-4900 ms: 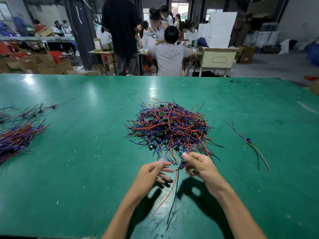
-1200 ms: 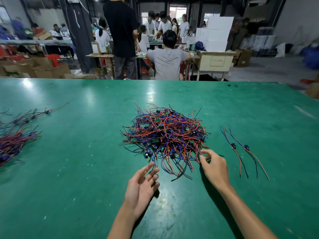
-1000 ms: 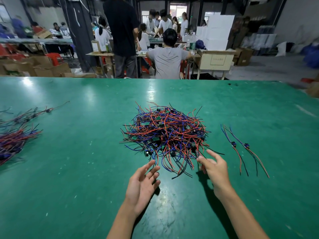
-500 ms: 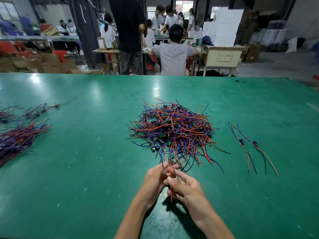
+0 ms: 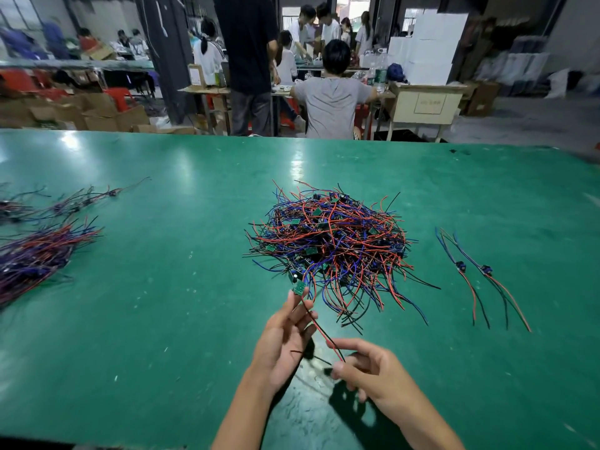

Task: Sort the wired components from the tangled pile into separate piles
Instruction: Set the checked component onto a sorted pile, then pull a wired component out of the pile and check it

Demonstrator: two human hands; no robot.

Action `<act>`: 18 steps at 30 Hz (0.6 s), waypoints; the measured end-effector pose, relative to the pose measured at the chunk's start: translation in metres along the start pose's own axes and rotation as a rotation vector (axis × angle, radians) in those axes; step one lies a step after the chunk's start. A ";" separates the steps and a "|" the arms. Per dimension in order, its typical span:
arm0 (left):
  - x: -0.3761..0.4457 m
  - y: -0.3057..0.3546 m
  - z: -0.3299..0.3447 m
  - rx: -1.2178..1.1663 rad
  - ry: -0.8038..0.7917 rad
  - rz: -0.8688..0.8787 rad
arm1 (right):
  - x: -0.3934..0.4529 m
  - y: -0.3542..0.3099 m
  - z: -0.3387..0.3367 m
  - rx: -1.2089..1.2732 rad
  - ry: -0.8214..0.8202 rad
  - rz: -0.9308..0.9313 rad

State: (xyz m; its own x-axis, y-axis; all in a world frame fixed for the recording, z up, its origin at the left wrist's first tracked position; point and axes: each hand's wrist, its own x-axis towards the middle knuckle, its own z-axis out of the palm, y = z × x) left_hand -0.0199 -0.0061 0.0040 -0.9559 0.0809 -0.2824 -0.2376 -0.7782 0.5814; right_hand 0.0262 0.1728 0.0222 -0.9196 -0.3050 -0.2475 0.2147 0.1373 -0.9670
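Observation:
A tangled pile (image 5: 328, 241) of red, blue and black wired components lies at the middle of the green table (image 5: 162, 287). One wired component (image 5: 299, 288), a small green board with a red and a black wire, is stretched between my hands just in front of the pile. My left hand (image 5: 285, 339) pinches it near the board at its fingertips. My right hand (image 5: 367, 368) pinches the wire ends lower down. Two sorted components (image 5: 474, 274) lie side by side to the right of the pile.
A large sorted bundle (image 5: 35, 258) and a thinner row of wires (image 5: 65, 203) lie at the table's left edge. Beyond the far table edge several people stand and sit at other benches, among cardboard boxes.
Both hands went from open beside the pile to pinching one component. They have drawn it out of the pile towards me, and the right hand has slid down along the wires.

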 end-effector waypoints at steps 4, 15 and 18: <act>-0.002 0.005 -0.002 -0.167 -0.015 0.032 | -0.002 -0.004 -0.023 -0.185 0.057 -0.070; -0.009 0.008 -0.008 -0.213 -0.039 0.158 | 0.032 -0.017 -0.028 -0.424 0.658 -0.219; -0.020 0.012 0.000 0.084 -0.069 0.190 | 0.026 -0.025 -0.002 -0.234 0.445 -0.317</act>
State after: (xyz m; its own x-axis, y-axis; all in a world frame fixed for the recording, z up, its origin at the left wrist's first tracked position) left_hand -0.0038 -0.0171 0.0166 -0.9937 -0.0180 -0.1105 -0.0626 -0.7289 0.6817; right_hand -0.0036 0.1637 0.0396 -0.9874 0.0525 0.1495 -0.1248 0.3238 -0.9379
